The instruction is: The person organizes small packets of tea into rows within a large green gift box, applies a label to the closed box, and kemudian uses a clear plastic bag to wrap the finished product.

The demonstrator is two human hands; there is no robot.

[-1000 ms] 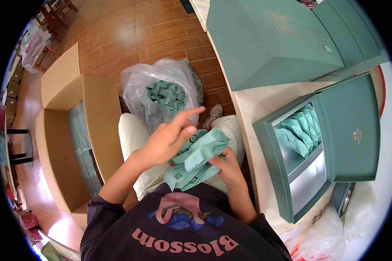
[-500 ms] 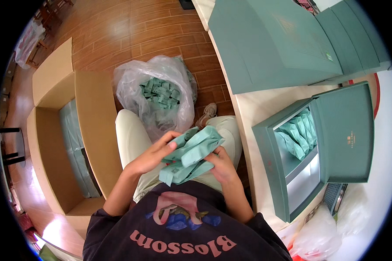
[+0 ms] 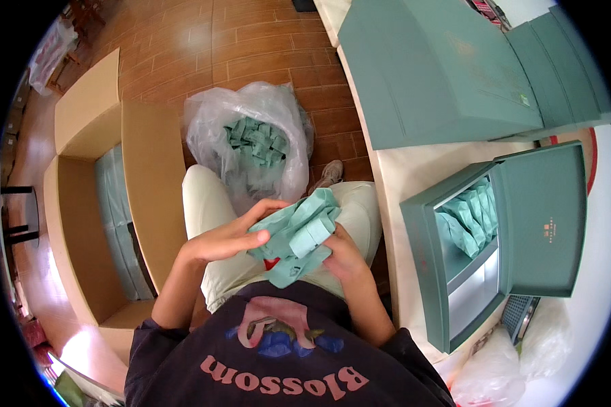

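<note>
Over my lap, a bunch of pale green paper-like packets (image 3: 299,220) is held between both hands. My left hand (image 3: 237,234) grips it from the left, with the thumb lying on top. On the right, my right hand (image 3: 343,252) closes round the bunch's edge, its fingertips partly hidden. A small red patch shows under the packets. In front of my knees sits a clear plastic bag (image 3: 204,122) with its mouth open, holding many similar green packets (image 3: 256,141). To my right lies an open dark green gift box (image 3: 424,271); several green packets (image 3: 472,217) lean in its far compartment, and its near compartment shows a silvery bottom.
Large green boxes (image 3: 441,81) stand on the pale table (image 3: 404,169), beyond the gift box. An open cardboard carton (image 3: 153,197) with grey-green wrapped contents is at my left. White plastic bags (image 3: 489,370) and a grey basket (image 3: 519,313) lie at the near right.
The packets have been turned and bunched between my hands, and a lighter folded end now faces up. My left thumb has shifted lower along them. The whole view has moved slightly.
</note>
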